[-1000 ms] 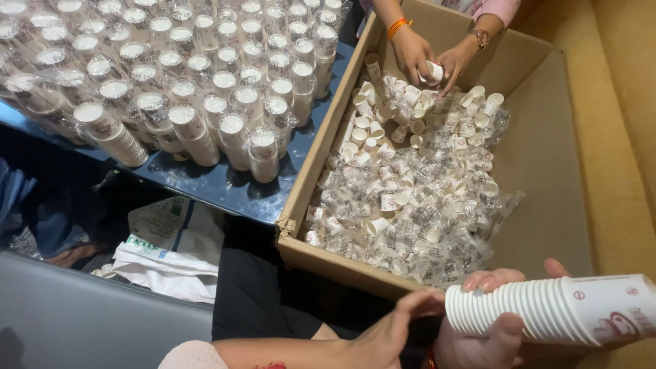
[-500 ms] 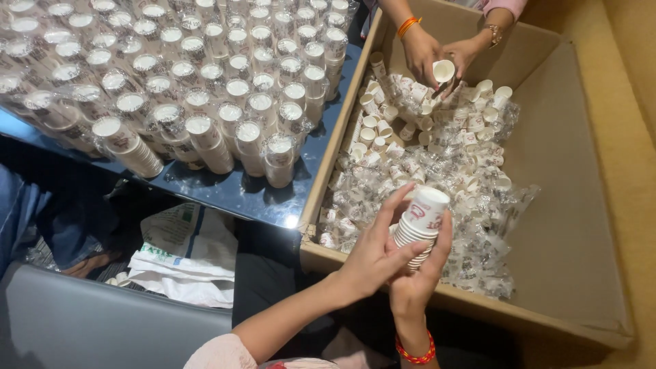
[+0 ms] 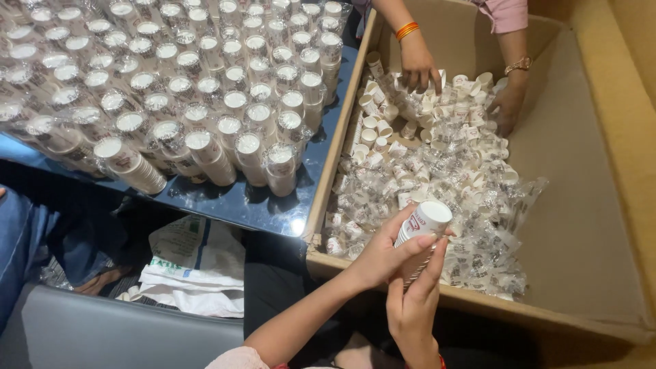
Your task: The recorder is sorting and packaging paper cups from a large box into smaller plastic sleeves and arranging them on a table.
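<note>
Head view: a stack of paper cups [image 3: 418, 236] is clamped upright between the left hand [image 3: 383, 256] and right hand [image 3: 413, 304], fingers wrapped around it, above the near edge of the cardboard box [image 3: 588, 225]. Wrapped stacks [image 3: 205, 102] are stood on the dark table [image 3: 232, 205], far left. A co-worker's hands [image 3: 420, 68] are sunk in loose cups at the far end.

- Bright, even indoor light falls from overhead.
- A white glare spot sits on the glossy dark table [image 3: 295, 225] near its front edge.
- Plastic wrap on the cup stacks [image 3: 205, 102] glints.
- Beneath the table lies deep shadow.
- Focus is fairly sharp; far corners soften slightly.
</note>
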